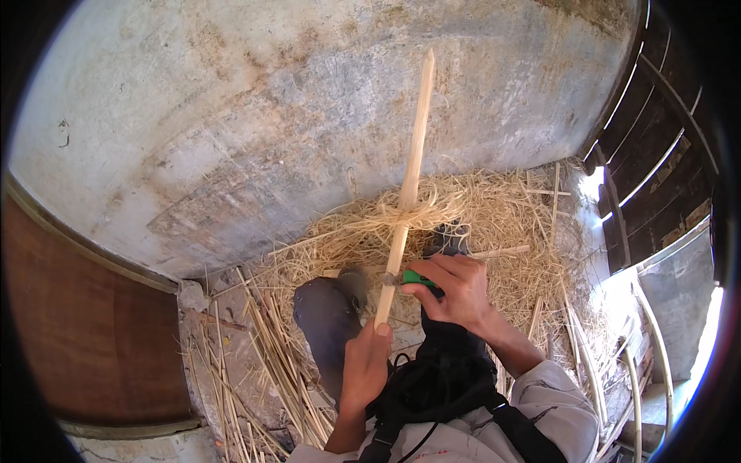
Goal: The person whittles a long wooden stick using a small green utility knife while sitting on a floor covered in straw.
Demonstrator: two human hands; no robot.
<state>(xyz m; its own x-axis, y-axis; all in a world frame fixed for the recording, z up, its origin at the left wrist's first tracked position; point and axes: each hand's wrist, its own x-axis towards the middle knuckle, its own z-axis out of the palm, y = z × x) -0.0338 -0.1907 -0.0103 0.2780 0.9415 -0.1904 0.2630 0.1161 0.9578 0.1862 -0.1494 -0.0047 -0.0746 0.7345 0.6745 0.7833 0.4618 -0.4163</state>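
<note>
A long pale wooden strip [417, 147], pointed at its far end, stands out away from me and leans toward the wall. My left hand [366, 364] is closed around its near end. In my right hand [461, 289] is a green-handled knife [417, 277]; its short metal blade lies across the strip just beyond my left hand. The blade's exact shape is hard to make out. Farther along, a bunch of thin curled shavings [394, 216] hangs around the strip.
A heap of shavings [502, 204] covers the floor by the stained wall [309, 116]. Several long thin sticks [274, 359] lie at the left, near a brown panel [93, 316]. My dark-clad legs [328, 320] are beneath the strip. Dark slats [656, 147] and curved poles [660, 347] stand at the right.
</note>
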